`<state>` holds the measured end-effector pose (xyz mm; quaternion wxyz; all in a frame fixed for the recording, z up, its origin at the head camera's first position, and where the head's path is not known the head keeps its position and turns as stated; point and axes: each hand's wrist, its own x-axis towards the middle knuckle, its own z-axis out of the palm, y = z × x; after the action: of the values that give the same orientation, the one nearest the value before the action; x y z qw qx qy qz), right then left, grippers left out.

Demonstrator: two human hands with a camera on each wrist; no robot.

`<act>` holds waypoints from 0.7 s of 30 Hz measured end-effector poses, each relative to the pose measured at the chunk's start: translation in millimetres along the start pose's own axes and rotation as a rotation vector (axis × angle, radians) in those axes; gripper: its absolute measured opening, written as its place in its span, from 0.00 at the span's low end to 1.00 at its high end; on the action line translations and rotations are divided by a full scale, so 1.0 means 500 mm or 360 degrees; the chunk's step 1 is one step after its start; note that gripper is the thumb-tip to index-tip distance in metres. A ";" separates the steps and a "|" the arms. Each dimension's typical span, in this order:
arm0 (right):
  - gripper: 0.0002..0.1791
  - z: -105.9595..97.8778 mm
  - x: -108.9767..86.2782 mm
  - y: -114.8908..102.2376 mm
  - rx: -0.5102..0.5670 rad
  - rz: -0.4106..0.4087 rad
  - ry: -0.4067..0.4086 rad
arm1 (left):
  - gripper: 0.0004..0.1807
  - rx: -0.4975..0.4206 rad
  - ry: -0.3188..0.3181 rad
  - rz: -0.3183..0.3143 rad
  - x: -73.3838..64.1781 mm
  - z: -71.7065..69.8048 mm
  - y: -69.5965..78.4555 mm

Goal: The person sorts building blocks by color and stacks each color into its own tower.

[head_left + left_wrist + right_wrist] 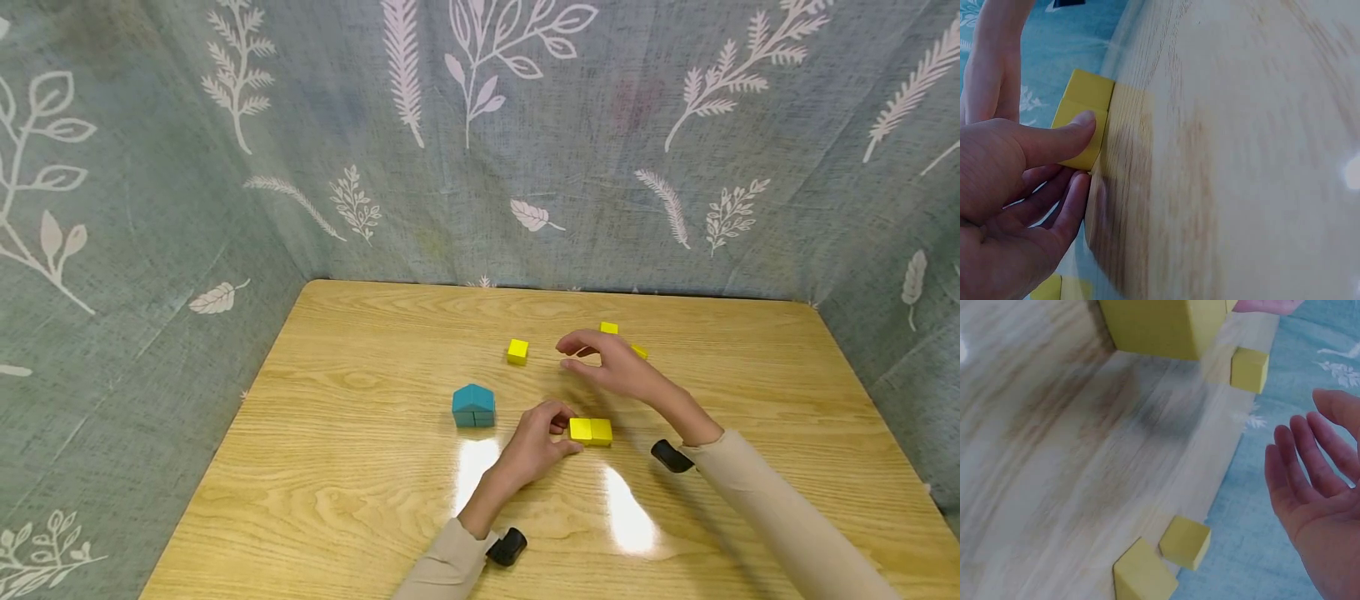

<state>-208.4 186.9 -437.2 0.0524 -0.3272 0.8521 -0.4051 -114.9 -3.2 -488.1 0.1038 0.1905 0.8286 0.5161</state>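
Note:
Two yellow blocks stand side by side on the table. My left hand (532, 443) pinches the left yellow block (581, 429), its thumb lying across the face in the left wrist view. The right yellow block (602, 431) touches its neighbour. Above and beyond the pair, my right hand (617, 367) hovers with fingers loosely bent and nothing held. Nearest that hand are a yellow cube (517, 351) to its left and, partly behind it, another yellow cube (609, 327) and a yellow triangular block (1142, 575).
Left of my left hand stands a small blue house-shaped stack (473, 407) of blocks. The wooden table (360, 483) meets a grey-green leaf-patterned cloth (450, 208) at the back and sides. Black wrist devices sit at both sleeves.

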 end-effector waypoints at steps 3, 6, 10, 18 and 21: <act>0.16 0.003 0.016 0.002 0.0001 0.0011 -0.0014 | 0.14 0.0003 0.0003 0.0012 0.000 0.000 0.000; 0.16 0.007 0.033 0.002 0.0006 0.0024 -0.0040 | 0.14 0.0002 0.0006 0.0019 0.001 0.000 -0.001; 0.17 0.016 0.055 0.004 0.0007 0.0029 -0.0086 | 0.14 -0.0005 0.0010 0.0016 0.001 0.001 -0.001; 0.20 0.034 0.097 0.008 -0.0019 0.0056 -0.0182 | 0.15 0.0010 0.0004 0.0022 0.001 0.002 0.000; 0.21 0.038 0.111 0.008 0.0001 0.0064 -0.0234 | 0.15 0.0010 0.0005 0.0025 0.001 0.002 0.000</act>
<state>-246.8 142.9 -443.0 0.1230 -0.3390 0.8522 -0.3792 -114.9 -2.2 -488.4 0.0978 0.1966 0.8289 0.5145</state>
